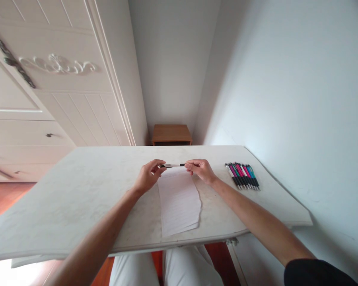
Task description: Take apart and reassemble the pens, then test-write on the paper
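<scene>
A white and black pen (175,165) lies level between my two hands, above the top edge of the paper. My left hand (149,174) pinches its left end, where a clip shows. The black right end is held by the fingers of my right hand (201,170). Below the pen, a white sheet of paper (179,202) with a torn right edge lies on the table; it seems to have more than one layer. To the right of my right hand, several pens (242,176) in white, purple, pink, green and blue lie side by side with black grips toward me.
The white table (107,186) has a raised rim along its front edge. Beyond its far edge stands a small wooden cabinet (171,133). White cupboards (77,107) rise at the left, and a pale wall (301,99) runs along the right side.
</scene>
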`<state>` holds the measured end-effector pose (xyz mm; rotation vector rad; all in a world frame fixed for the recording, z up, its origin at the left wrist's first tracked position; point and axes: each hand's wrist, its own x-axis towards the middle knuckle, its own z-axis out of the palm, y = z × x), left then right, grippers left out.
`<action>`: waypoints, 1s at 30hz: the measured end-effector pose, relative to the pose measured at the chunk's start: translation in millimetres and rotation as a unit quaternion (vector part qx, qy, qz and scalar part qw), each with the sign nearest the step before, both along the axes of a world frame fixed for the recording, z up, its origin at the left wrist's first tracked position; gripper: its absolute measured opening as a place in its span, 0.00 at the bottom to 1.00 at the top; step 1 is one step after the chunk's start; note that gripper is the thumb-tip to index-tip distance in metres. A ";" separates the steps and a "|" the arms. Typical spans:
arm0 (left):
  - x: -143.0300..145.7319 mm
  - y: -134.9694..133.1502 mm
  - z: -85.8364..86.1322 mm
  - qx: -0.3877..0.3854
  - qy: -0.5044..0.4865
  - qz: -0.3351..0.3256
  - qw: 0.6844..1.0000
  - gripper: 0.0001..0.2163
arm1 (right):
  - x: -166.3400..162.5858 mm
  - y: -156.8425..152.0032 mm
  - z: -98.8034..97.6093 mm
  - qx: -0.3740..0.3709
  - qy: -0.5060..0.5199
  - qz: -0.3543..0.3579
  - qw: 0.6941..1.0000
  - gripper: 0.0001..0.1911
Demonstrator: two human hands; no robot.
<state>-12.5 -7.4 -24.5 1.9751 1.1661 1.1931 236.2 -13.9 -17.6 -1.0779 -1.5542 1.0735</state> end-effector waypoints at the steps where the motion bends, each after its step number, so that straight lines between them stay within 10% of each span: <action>1: -0.5 0.9 -0.9 -0.013 -0.009 -0.002 1.000 0.13 | 0.4 1.0 -1.9 -0.002 0.002 -0.001 1.000 0.17; 30: -9.8 -2.5 4.0 -0.068 0.075 -0.023 0.995 0.22 | -0.5 4.3 -11.5 -0.031 0.011 0.011 0.999 0.17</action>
